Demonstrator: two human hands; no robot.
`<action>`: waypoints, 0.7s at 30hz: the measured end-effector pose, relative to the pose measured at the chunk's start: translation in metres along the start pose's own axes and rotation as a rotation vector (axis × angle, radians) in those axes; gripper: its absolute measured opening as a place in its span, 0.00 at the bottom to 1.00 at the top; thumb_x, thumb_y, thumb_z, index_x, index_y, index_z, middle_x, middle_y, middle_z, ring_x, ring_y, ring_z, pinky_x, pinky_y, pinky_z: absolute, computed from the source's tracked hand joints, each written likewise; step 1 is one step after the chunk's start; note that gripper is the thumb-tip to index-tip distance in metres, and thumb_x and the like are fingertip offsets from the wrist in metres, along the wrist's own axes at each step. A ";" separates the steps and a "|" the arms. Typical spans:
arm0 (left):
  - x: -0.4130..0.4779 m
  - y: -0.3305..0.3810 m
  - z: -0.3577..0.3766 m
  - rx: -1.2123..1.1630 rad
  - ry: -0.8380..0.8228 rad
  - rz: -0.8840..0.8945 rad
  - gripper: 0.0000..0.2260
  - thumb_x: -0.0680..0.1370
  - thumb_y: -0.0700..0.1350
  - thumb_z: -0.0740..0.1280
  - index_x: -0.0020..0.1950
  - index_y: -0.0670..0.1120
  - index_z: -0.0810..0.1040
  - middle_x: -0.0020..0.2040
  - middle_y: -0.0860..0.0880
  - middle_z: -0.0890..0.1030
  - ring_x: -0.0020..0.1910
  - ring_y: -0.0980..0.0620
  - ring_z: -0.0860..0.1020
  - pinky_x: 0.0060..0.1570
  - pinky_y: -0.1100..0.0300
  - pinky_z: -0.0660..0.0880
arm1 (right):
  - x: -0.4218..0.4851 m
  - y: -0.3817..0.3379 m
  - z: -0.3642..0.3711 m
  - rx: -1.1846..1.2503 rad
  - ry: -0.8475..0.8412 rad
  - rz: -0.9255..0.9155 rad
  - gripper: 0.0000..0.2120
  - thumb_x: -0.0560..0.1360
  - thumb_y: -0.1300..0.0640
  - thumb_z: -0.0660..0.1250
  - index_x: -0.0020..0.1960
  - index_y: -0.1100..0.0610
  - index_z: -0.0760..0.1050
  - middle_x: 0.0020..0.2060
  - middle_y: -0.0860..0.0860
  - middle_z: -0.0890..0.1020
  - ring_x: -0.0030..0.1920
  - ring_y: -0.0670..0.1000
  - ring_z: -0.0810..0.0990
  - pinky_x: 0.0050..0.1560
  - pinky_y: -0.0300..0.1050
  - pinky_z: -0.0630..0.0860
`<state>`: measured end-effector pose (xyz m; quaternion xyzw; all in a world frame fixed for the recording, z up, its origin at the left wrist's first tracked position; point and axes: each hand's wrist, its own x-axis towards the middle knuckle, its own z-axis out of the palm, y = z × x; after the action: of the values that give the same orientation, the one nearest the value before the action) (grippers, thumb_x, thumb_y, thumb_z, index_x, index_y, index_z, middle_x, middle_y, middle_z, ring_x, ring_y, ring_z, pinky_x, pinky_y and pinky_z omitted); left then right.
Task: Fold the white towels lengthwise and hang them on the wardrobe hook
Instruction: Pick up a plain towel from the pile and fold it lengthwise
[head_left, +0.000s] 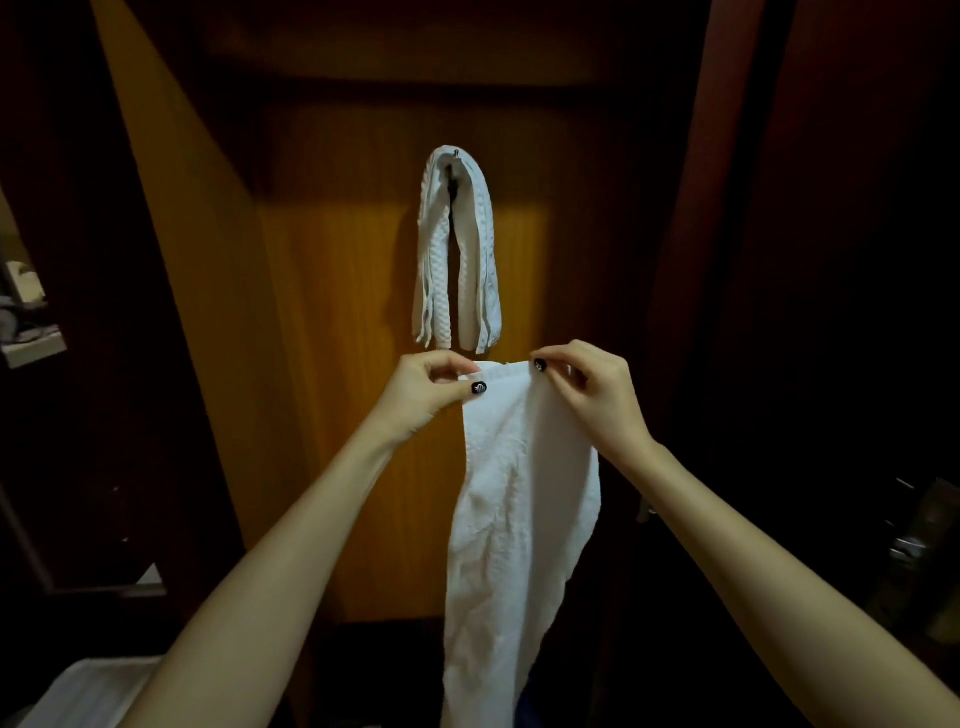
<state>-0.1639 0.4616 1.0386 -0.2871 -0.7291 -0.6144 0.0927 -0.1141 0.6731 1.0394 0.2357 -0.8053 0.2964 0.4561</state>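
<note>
Reaching up with two bare forearms (291, 545). Pinching the top corners of one white towel (519, 519): left hand (421, 389) on one, right hand (597, 395) on the other, cloth hanging long and narrow. Just above, draped over the single wardrobe hook (456, 154): hung towelling (457, 249), layers uncountable.

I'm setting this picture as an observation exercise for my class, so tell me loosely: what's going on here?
A person faces a wardrobe panel, holding a white towel by its top edge: the left hand pinches one corner, the right hand the other, and the towel hangs down long and narrow. Just above, a folded towel bundle already drapes over the hook. The held towel is not yet hung.
</note>
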 end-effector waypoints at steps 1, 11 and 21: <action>0.000 -0.001 0.002 0.024 0.007 0.011 0.07 0.70 0.34 0.73 0.41 0.45 0.80 0.33 0.51 0.78 0.28 0.64 0.73 0.32 0.71 0.71 | 0.000 0.000 -0.001 0.001 -0.010 0.004 0.08 0.75 0.70 0.67 0.51 0.63 0.82 0.42 0.52 0.83 0.40 0.37 0.75 0.41 0.27 0.68; 0.017 -0.007 -0.005 0.154 0.067 0.113 0.10 0.74 0.36 0.70 0.37 0.49 0.77 0.35 0.51 0.77 0.31 0.64 0.73 0.34 0.68 0.70 | -0.003 0.013 -0.029 0.117 -0.325 0.262 0.09 0.78 0.57 0.67 0.57 0.51 0.78 0.45 0.35 0.81 0.46 0.41 0.79 0.47 0.31 0.72; 0.031 -0.009 -0.028 0.205 0.120 0.152 0.09 0.75 0.37 0.69 0.39 0.49 0.76 0.34 0.52 0.75 0.30 0.61 0.69 0.30 0.70 0.65 | -0.024 0.034 -0.051 -0.047 -0.437 0.391 0.10 0.75 0.48 0.70 0.37 0.50 0.75 0.43 0.47 0.74 0.48 0.44 0.72 0.47 0.38 0.69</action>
<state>-0.2007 0.4436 1.0524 -0.2933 -0.7573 -0.5439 0.2112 -0.0944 0.7351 1.0307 0.1235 -0.9212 0.3023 0.2113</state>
